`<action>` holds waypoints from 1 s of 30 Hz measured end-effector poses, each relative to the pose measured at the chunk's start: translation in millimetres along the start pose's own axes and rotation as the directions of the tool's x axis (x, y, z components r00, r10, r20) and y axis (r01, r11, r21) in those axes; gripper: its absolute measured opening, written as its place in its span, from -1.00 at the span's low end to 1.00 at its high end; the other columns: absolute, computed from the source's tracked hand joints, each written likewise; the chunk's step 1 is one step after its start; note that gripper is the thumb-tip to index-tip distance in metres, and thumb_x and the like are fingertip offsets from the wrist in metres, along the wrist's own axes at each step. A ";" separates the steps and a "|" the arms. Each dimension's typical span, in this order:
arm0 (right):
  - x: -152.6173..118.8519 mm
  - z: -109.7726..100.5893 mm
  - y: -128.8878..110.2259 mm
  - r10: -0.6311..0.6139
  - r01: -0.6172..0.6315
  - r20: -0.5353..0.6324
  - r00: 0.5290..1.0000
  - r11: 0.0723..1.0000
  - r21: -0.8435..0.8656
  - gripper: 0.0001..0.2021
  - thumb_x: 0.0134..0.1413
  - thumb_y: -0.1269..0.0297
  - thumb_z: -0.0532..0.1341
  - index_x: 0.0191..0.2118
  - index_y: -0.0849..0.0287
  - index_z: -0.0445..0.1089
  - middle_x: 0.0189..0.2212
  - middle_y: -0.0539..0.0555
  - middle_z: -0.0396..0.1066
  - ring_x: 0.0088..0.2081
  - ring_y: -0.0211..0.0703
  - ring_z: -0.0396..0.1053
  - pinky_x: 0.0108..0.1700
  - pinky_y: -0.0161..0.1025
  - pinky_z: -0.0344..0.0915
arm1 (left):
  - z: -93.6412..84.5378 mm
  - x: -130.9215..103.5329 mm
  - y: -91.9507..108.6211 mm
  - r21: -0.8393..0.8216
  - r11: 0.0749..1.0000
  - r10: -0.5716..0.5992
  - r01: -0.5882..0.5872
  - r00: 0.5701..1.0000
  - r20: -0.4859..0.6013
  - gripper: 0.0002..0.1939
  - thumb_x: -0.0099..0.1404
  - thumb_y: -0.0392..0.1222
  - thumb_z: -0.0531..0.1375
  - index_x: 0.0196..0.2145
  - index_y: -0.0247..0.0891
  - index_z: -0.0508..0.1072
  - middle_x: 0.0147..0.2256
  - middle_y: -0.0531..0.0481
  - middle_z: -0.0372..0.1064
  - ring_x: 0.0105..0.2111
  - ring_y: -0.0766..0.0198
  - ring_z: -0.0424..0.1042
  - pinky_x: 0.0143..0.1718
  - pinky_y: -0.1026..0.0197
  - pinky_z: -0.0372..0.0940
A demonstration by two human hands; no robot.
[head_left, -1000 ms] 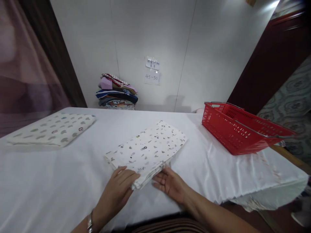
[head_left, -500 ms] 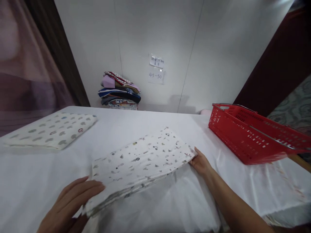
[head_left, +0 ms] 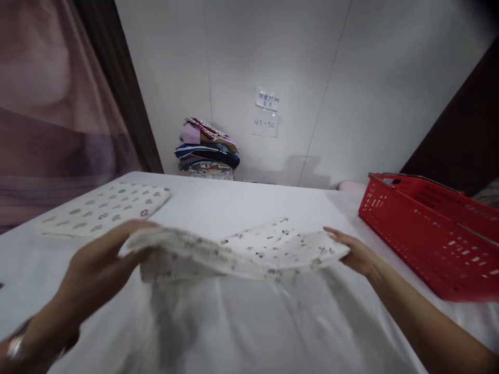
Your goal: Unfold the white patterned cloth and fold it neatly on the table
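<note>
A folded white cloth (head_left: 268,249) with small grey and brown prints spans the space between my two hands at the near side of the table. My left hand (head_left: 105,259) grips its left end, lifted off the table, with the fingers on top and the thumb below. At the right corner, my right hand (head_left: 354,252) pinches the cloth between thumb and fingers. The cloth sags in the middle, and its far part seems to rest on the table. Its left end is blurred by motion.
A white-covered table (head_left: 241,200) extends to the wall. Another folded cloth (head_left: 113,205) with grey mushroom-like prints lies at left. A red plastic basket (head_left: 413,234) stands at right. Folded fabrics (head_left: 208,150) are stacked at the back, left of handwritten paper signs (head_left: 266,124).
My left hand has risen, lifting the cloth's near left end off the table. My right hand still holds its corner. The view has turned slightly left.
</note>
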State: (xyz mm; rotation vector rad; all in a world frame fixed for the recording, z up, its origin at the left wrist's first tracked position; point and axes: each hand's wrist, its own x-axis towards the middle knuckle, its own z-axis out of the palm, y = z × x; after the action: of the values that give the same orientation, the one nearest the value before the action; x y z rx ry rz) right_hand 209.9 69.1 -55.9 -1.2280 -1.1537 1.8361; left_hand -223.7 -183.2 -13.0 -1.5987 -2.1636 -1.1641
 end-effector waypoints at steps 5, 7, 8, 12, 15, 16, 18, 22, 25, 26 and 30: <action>53.8 32.0 -102.4 -0.277 0.280 -0.053 0.959 0.958 0.057 -0.73 0.10 0.46 0.08 -0.07 0.30 0.35 -0.27 0.14 0.47 -0.42 -0.37 0.41 -0.33 -0.36 0.27 | 11.0 129.3 22.0 -0.236 0.966 -0.122 0.103 0.990 -0.068 -0.52 0.15 -0.05 0.16 -0.06 -0.45 0.38 -0.21 0.07 0.42 -0.23 0.33 0.36 -0.09 0.18 0.23; 68.7 42.5 -139.1 -0.383 0.388 -0.069 0.921 0.916 0.104 -0.76 0.12 0.45 0.05 -0.12 0.34 0.36 -0.33 0.11 0.47 -0.40 -0.39 0.42 -0.28 -0.32 0.25 | 15.2 167.6 28.0 -0.374 0.926 -0.081 0.058 0.996 -0.048 -0.46 0.19 -0.08 0.12 0.03 -0.55 0.28 -0.09 -0.03 0.37 -0.13 0.30 0.33 -0.07 0.23 0.19; 72.5 45.8 -154.9 -0.438 0.447 -0.094 0.894 0.885 0.126 -0.77 0.11 0.45 0.05 -0.13 0.34 0.35 -0.38 0.07 0.47 -0.40 -0.40 0.42 -0.27 -0.32 0.24 | 16.6 181.9 31.5 -0.409 0.912 -0.061 0.038 0.997 -0.044 -0.44 0.20 -0.11 0.10 0.05 -0.60 0.25 -0.05 -0.06 0.34 -0.08 0.27 0.31 -0.05 0.25 0.16; 63.7 41.3 -188.6 -0.588 0.608 -0.157 0.793 0.780 0.148 -0.76 0.02 0.47 0.13 -0.16 0.19 0.40 -0.41 -0.01 0.47 -0.38 -0.41 0.42 -0.22 -0.34 0.25 | 20.1 202.6 42.0 -0.455 0.889 0.044 -0.046 0.999 -0.016 -0.46 0.24 -0.19 0.01 0.08 -0.68 0.16 0.00 -0.06 0.30 0.03 0.20 0.21 -0.04 0.28 0.11; 43.3 20.8 -167.6 -0.589 0.602 -0.144 0.795 0.795 0.073 -0.78 0.02 0.45 0.15 -0.21 0.11 0.44 -0.35 0.04 0.48 -0.36 -0.42 0.41 -0.25 -0.34 0.25 | 28.4 179.2 32.4 -0.460 0.888 0.083 -0.024 0.990 0.110 -0.47 0.27 -0.16 0.00 0.08 -0.66 0.16 -0.02 -0.06 0.33 -0.01 0.26 0.26 -0.02 0.25 0.14; 36.4 12.1 -150.1 -0.563 0.573 -0.147 0.813 0.819 0.034 -0.78 0.02 0.46 0.15 -0.22 0.11 0.44 -0.36 0.04 0.48 -0.39 -0.42 0.41 -0.28 -0.36 0.24 | 34.2 164.1 24.2 -0.436 0.900 0.072 0.009 0.983 0.168 -0.47 0.26 -0.13 0.03 0.06 -0.63 0.19 -0.04 -0.05 0.35 -0.04 0.29 0.30 -0.01 0.23 0.16; 23.8 -6.0 -101.8 -0.478 0.479 -0.174 0.861 0.877 -0.039 -0.79 -0.04 0.47 0.18 -0.25 0.12 0.45 -0.44 0.02 0.46 -0.48 -0.44 0.37 -0.41 -0.45 0.22 | 51.0 124.0 1.9 -0.341 0.937 0.023 0.078 0.959 0.282 -0.48 0.20 -0.07 0.13 0.01 -0.51 0.29 -0.07 -0.03 0.39 -0.11 0.30 0.34 0.01 0.19 0.19; 1.9 -34.1 11.0 -0.117 0.089 -0.213 0.970 0.986 -0.139 -0.67 -0.19 0.42 0.28 -0.18 0.13 0.42 -0.47 -0.01 0.43 -0.54 -0.32 0.33 -0.58 -0.44 0.22 | 91.2 25.3 -41.6 -0.270 0.962 0.080 0.046 0.896 0.437 -0.64 0.11 0.00 0.19 -0.21 -0.28 0.43 -0.10 -0.06 0.39 -0.04 0.18 0.31 0.08 0.14 0.16; -9.6 -41.9 63.5 0.069 -0.119 -0.271 0.960 0.978 -0.174 -0.69 -0.18 0.36 0.29 -0.19 0.10 0.39 -0.35 0.01 0.44 -0.52 -0.28 0.33 -0.56 -0.37 0.28 | 108.7 -28.4 -54.6 -0.303 0.952 0.147 0.033 0.822 0.550 -0.79 0.17 -0.11 0.08 -0.29 -0.22 0.43 -0.13 -0.08 0.40 0.02 0.18 0.26 0.11 0.13 0.13; -11.9 -42.5 71.4 0.078 -0.133 -0.277 0.958 0.973 -0.187 -0.69 -0.16 0.35 0.28 -0.19 0.09 0.38 -0.33 0.00 0.43 -0.52 -0.29 0.32 -0.56 -0.36 0.29 | 111.1 -38.3 -55.4 -0.290 0.957 0.145 0.027 0.818 0.556 -0.80 0.18 -0.16 0.06 -0.29 -0.21 0.43 -0.12 -0.08 0.39 0.03 0.19 0.25 0.11 0.12 0.13; -17.4 -40.3 72.9 0.043 -0.124 -0.261 0.964 0.946 -0.301 -0.67 -0.13 0.32 0.28 -0.14 0.08 0.37 -0.45 -0.04 0.36 -0.55 -0.33 0.27 -0.58 -0.38 0.28 | 107.8 -48.9 -52.0 -0.240 0.966 0.208 -0.092 0.829 0.518 -0.72 0.14 -0.31 0.02 -0.22 -0.22 0.42 -0.09 -0.07 0.37 0.02 0.22 0.25 0.11 0.07 0.12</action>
State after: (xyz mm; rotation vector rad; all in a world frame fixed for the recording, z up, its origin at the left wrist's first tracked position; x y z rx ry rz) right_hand 251.1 36.9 -123.1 -1.6621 -1.2977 1.5346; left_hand -220.8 -148.6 -137.5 -2.3886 -2.2122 -0.9976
